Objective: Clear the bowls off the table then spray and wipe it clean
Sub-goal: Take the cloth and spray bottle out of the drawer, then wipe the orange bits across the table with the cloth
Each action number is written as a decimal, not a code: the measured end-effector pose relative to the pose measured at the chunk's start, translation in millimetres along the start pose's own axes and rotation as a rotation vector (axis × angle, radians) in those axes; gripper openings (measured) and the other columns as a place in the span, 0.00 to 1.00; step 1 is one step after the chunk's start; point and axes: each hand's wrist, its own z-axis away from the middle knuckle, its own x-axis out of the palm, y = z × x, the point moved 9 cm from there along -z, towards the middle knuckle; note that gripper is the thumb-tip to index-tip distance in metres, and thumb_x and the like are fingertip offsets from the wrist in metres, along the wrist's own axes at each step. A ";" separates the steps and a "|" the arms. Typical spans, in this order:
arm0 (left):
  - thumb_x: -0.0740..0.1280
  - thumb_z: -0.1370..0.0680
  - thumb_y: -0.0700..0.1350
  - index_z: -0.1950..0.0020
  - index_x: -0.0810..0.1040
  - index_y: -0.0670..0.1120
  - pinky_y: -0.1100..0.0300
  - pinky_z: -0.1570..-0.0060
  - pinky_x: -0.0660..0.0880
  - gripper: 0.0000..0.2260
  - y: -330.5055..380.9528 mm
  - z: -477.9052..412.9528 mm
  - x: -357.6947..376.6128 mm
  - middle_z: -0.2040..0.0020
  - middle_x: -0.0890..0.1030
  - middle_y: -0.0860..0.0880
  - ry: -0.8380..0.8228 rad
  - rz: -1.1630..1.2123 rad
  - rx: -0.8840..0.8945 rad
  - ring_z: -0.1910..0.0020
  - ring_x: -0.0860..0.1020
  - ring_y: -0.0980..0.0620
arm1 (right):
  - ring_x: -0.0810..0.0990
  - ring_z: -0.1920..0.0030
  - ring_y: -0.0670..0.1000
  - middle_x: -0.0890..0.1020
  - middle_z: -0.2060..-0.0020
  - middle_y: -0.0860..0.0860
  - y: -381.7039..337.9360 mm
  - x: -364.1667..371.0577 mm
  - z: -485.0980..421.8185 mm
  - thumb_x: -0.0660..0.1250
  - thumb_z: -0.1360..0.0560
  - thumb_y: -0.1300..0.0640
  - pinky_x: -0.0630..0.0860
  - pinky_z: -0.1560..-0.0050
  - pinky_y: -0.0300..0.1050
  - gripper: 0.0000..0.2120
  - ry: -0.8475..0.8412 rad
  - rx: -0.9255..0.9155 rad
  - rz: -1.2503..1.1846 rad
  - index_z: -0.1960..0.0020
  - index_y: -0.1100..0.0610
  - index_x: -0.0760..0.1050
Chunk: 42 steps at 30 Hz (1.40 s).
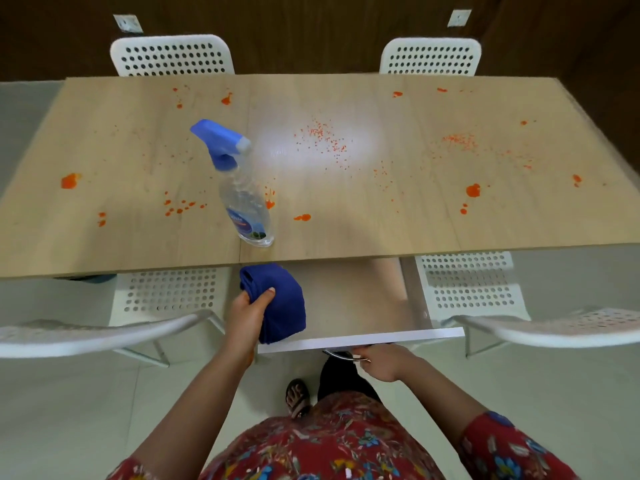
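The light wooden table [433, 223] carries orange stains and crumbs all over its top; no bowls are on it. A clear spray bottle [244, 199] with a blue trigger head stands upright near the front edge, left of centre. Below the table's front edge a drawer [349, 306] is pulled out. My left hand [247, 315] grips a folded blue cloth [280, 299] over the left part of the drawer. My right hand [382, 362] holds the metal drawer handle [341, 355] at the white drawer front.
Two white perforated chairs [171, 55] stand at the far side and two more [467, 285] are tucked in at the near side, left and right of the drawer. Their backs curve toward me on both sides. My foot [297, 398] is on the pale floor.
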 end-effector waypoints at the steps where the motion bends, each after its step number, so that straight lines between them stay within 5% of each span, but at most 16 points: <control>1: 0.64 0.20 0.42 0.38 0.75 0.44 0.58 0.56 0.72 0.11 2.4 -2.3 0.9 0.47 0.79 0.49 0.000 0.007 0.008 0.50 0.77 0.50 | 0.69 0.31 0.57 0.70 0.29 0.53 1.6 -10.7 -6.4 0.53 0.19 0.55 0.69 0.35 0.49 0.19 0.026 0.004 0.004 0.29 0.51 0.69; 8: 0.64 0.20 0.42 0.39 0.75 0.46 0.54 0.49 0.72 0.10 18.0 -11.3 17.7 0.46 0.79 0.48 -0.048 0.019 0.022 0.47 0.77 0.48 | 0.76 0.37 0.54 0.78 0.37 0.50 13.2 -89.2 -52.0 0.55 0.20 0.55 0.73 0.39 0.48 0.18 0.277 0.106 0.004 0.34 0.48 0.74; 19: 0.63 0.20 0.43 0.41 0.74 0.47 0.64 0.57 0.72 0.08 34.1 -23.3 43.3 0.50 0.78 0.54 -0.137 -0.011 0.029 0.53 0.76 0.57 | 0.70 0.32 0.53 0.72 0.31 0.51 20.6 -126.4 -74.7 0.60 0.21 0.57 0.70 0.35 0.47 0.21 0.452 0.056 -0.200 0.28 0.53 0.66; 22: 0.63 0.19 0.45 0.46 0.75 0.51 0.62 0.56 0.72 0.04 36.1 -22.9 47.2 0.50 0.79 0.55 -0.173 -0.006 0.008 0.52 0.77 0.58 | 0.74 0.35 0.51 0.78 0.37 0.49 7.5 -123.3 -37.1 0.58 0.18 0.49 0.70 0.40 0.43 0.17 0.555 0.017 -0.661 0.33 0.53 0.72; 26: 0.63 0.20 0.46 0.37 0.74 0.50 0.52 0.42 0.75 0.11 33.4 -21.8 70.9 0.40 0.79 0.50 -0.319 0.151 -0.117 0.41 0.78 0.49 | 0.81 0.43 0.49 0.83 0.45 0.47 -24.7 -103.4 8.0 0.55 0.20 0.39 0.74 0.40 0.47 0.20 0.274 -0.083 -1.382 0.38 0.47 0.76; 30: 0.63 0.20 0.43 0.33 0.72 0.46 0.52 0.40 0.75 0.15 44.7 -21.4 109.4 0.38 0.79 0.47 -0.441 0.297 -0.164 0.40 0.78 0.49 | 0.83 0.48 0.51 0.83 0.46 0.54 -12.8 -120.0 37.4 0.72 0.27 0.54 0.76 0.41 0.48 0.14 0.408 -0.100 -1.528 0.43 0.55 0.76; 35: 0.63 0.19 0.49 0.39 0.76 0.43 0.54 0.47 0.77 0.13 61.7 -34.3 151.2 0.44 0.82 0.45 -0.476 0.033 -0.177 0.47 0.81 0.48 | 0.81 0.47 0.55 0.82 0.46 0.52 31.7 -170.5 51.7 0.65 0.26 0.61 0.78 0.49 0.53 0.13 0.637 -0.214 -1.993 0.42 0.55 0.76; 38: 0.63 0.21 0.52 0.38 0.75 0.44 0.56 0.47 0.72 0.17 77.4 -56.4 169.5 0.41 0.80 0.47 -0.425 -0.225 -0.064 0.47 0.79 0.51 | 0.80 0.46 0.55 0.81 0.45 0.52 68.9 -207.8 58.6 0.60 0.22 0.62 0.77 0.55 0.51 0.12 0.795 -0.144 -1.934 0.41 0.54 0.75; 42: 0.63 0.19 0.47 0.27 0.65 0.50 0.61 0.38 0.66 0.21 136.9 -74.2 226.7 0.33 0.70 0.56 -0.440 -0.346 0.303 0.34 0.69 0.57 | 0.80 0.50 0.55 0.82 0.51 0.54 118.1 -266.6 63.9 0.63 0.23 0.63 0.74 0.58 0.47 0.08 0.847 -0.166 -1.694 0.48 0.54 0.77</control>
